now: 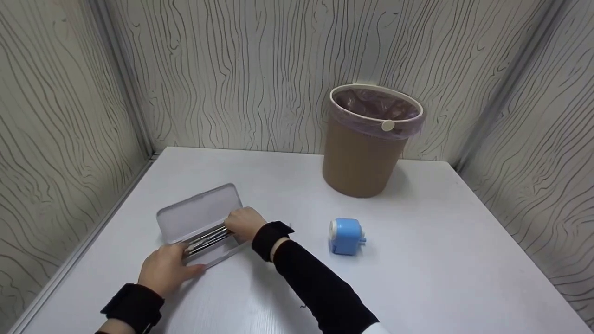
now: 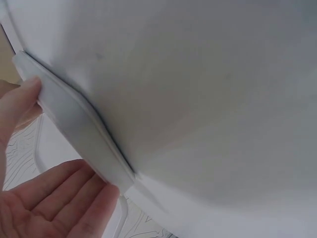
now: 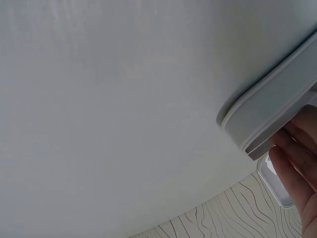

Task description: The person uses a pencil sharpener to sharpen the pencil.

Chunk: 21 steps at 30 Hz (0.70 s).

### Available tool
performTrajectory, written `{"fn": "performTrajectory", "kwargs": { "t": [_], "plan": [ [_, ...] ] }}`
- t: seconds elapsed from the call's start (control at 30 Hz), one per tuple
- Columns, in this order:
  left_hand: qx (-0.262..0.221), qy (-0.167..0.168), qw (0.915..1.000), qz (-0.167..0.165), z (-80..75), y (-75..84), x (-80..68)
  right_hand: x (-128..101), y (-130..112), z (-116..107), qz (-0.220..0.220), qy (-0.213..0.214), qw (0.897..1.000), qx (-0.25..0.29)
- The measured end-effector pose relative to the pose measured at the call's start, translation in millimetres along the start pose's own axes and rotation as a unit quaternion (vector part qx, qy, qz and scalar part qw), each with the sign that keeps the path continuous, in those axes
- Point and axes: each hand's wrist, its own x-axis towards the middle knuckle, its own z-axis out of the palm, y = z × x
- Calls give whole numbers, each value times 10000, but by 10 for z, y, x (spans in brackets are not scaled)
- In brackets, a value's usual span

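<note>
The left hand [image 1: 164, 269] grips the near end of the open pencil case [image 1: 199, 214] on the table [image 1: 417, 260], steadying it so the right hand [image 1: 243, 222] can pinch the pencils [image 1: 209, 237] inside

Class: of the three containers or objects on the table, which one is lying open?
The grey pencil case, lid raised, pencils inside; the bin and blue sharpener stand apart.

A white table [image 1: 417, 260] stands between wood-grain panelled walls [image 1: 222, 69], seemingly evenly lit.
</note>
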Motion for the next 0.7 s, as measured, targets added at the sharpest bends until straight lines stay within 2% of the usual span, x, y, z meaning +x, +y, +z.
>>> {"fn": "performTrajectory", "kwargs": {
  "t": [0.47, 0.7],
  "plan": [
    [-16, 99, 9999, 48, 7, 12, -30, -76, 48, -27, -84, -74, 9999, -19],
    [20, 165, 9997, 182, -43, 101, -12, -251, 181, -136, 177, 123, 9995, 224]
  ]
}}
